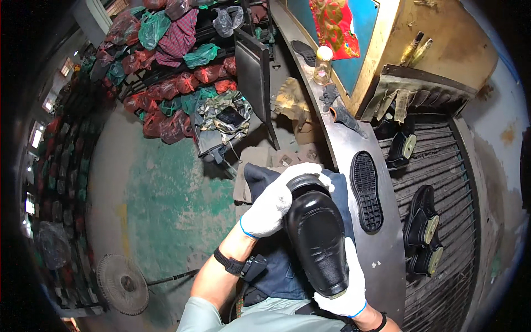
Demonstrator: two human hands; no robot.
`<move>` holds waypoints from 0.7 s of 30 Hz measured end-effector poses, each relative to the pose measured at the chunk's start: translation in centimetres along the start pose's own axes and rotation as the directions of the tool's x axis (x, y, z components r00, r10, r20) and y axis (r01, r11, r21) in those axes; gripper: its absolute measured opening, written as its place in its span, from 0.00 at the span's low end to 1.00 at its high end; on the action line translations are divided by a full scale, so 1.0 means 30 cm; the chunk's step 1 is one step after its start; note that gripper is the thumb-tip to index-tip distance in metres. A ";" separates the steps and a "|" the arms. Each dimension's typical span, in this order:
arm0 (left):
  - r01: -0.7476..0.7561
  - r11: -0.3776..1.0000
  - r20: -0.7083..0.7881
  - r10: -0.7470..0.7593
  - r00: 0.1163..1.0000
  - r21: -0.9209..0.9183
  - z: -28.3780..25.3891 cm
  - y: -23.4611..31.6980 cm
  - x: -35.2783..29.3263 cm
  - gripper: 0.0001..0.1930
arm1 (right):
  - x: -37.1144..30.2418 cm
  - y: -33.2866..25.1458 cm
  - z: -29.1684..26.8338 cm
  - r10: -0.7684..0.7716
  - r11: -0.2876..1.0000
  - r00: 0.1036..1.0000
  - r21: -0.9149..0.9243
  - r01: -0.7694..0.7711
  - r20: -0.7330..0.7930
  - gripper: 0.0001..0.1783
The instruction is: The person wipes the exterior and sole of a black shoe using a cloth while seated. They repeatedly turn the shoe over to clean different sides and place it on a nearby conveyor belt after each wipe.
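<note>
A glossy black leather shoe (318, 232) with stitching is held over my lap. My left hand (276, 202), in a white glove with a blue cuff edge, wraps round its far end, where a dark curved piece (305, 182) sits against the shoe; I cannot make out whether this is a sole. My right hand (349, 282), gloved alike, cups the near end and right side from below. A black tread sole (366, 191) lies on the metal ledge (387, 249) just right of the shoe. Dark blue cloth (282, 271) is under the shoe.
Right of the ledge, several black shoes (421, 218) rest on a slatted rack (442, 177). Farther along the ledge are dark gloves (345, 119), a jar (323, 65) and another sole (303, 52). A fan (123, 284) stands at lower left; bagged bundles (177, 86) fill far shelves.
</note>
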State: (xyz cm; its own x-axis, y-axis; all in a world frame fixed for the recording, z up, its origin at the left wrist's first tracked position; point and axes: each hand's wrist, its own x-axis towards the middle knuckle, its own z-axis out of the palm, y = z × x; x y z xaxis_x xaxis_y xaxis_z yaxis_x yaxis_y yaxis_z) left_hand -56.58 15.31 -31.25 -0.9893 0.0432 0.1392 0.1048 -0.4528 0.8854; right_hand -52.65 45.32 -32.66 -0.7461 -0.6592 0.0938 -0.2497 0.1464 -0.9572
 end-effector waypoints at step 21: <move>-0.092 0.979 0.008 0.092 0.996 0.181 -0.058 0.020 0.087 0.28 | 0.008 0.058 -0.037 0.223 0.723 0.973 0.660 -0.204 0.058 0.72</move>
State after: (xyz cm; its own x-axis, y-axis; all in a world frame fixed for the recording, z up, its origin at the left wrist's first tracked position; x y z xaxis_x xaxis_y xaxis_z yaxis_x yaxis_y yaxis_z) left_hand -59.28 13.60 -31.12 -0.9747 0.0086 0.2234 0.2116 -0.2863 0.9345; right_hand -53.96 46.23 -33.98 -0.7462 -0.6514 -0.1374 0.3794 -0.2465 -0.8918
